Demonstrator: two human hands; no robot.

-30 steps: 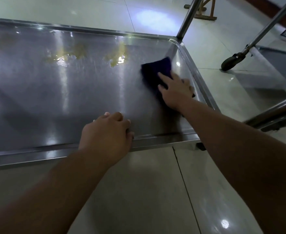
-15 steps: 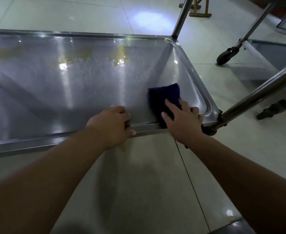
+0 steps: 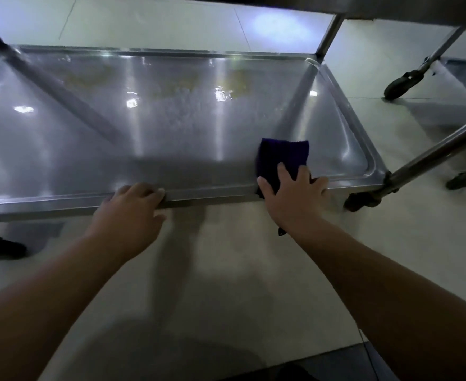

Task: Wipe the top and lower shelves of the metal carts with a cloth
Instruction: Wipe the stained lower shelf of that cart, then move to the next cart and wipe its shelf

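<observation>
Cleaning at the lower shelf (image 3: 171, 149) of a metal cart (image 3: 328, 37), seen from our head camera as we crouch at the shelf's near side and look down across it.

We press our right hand (image 3: 292, 193) flat on a dark purple cloth (image 3: 281, 155). Its fingers are spread and straight, and none of them curl round the fabric. The cloth lies on the shelf's near-right part, with its lower end draped over the shelf's near rim. Our left hand (image 3: 133, 204) grips that same rim toward the shelf's middle, fingers curled over the edge.

Yellowish stains (image 3: 237, 83) and beaded wet patches run along the shelf's far side, well apart from the cloth. A caster (image 3: 362, 200) sits under the shelf's near-right corner on the pale tiled floor (image 3: 226, 257). The wheel of a second cart (image 3: 399, 85) stands beyond the shelf's right edge.

We judge the step in hand to be the wiping of this lower shelf, with the cloth at the near end of a stroke and the far strip not yet dealt with. The next move, as we read it, calls for pushing the cloth away from the near rim toward the stains. That needs firm downward pressure through the flat palm and a low reach under the frame above. The left hand's grip should stop the wheeled cart from rolling off.
</observation>
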